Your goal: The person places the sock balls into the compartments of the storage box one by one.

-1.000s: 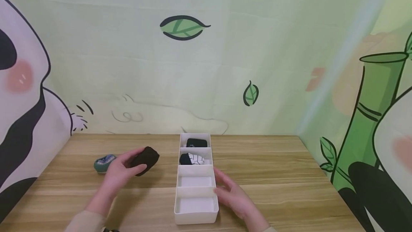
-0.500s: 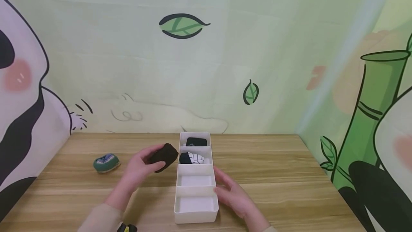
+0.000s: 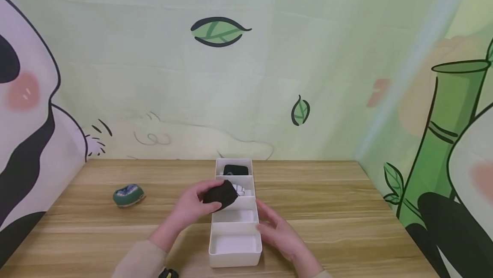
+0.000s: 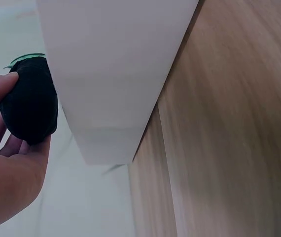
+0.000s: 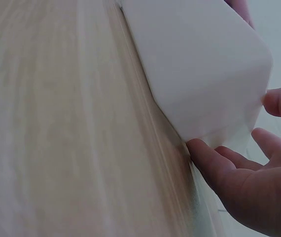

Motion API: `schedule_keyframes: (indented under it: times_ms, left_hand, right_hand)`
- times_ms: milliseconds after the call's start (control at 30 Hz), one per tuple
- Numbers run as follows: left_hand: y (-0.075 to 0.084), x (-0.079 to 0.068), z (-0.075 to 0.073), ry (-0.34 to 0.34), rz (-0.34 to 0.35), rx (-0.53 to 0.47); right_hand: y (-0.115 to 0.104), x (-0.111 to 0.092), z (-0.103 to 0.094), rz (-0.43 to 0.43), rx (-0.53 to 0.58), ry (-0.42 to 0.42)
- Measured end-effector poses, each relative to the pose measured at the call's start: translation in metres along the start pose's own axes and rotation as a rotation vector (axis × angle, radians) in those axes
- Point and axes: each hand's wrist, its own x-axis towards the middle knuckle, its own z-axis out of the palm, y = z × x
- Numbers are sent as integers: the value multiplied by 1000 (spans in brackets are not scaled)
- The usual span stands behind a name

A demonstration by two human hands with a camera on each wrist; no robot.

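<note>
My left hand [image 3: 189, 206] grips a rolled-up black sock [image 3: 220, 195] between thumb and fingers, above the left side of the white divided box [image 3: 235, 261]. In the left wrist view this black sock [image 4: 29, 101] is pinched just beside the box's tall side wall. Fingertips of my right hand [image 3: 283, 236] touch the box's right side, fingers spread and slightly bent. A black bundle [image 3: 236, 170] lies in the farthest compartment. The second compartment holds a black-and-white sock [image 3: 240, 189], partly hidden by the black one. The two nearer compartments show bare floors.
A rolled green sock [image 3: 129, 195] with a bluish patterned top lies on the wooden table [image 3: 327, 209], to the left. A printed cloth backdrop [image 3: 154, 76] rises behind the table's far edge.
My left hand has carried the black sock rightward from near the green one to over the box. The right hand has stayed at the box's side.
</note>
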Motion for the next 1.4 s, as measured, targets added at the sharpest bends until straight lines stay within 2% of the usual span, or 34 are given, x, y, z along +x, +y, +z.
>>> schedule_keyframes:
  times_ms: [300,533,1067,1233,1400]
  left_hand:
    - [-1,8,12,-42,157,192]
    - [0,12,18,-93,198,253]
    - [4,18,26,-162,308,347]
    - [7,16,27,-187,289,345]
    - [6,15,28,-241,251,359]
  right_hand:
    - [-2,1,1,5,-14,5]
    - [-4,1,1,9,-31,7]
    - [-4,0,1,7,-25,6]
    - [-4,-1,1,10,-30,13]
    - [-4,-1,1,12,-25,10]
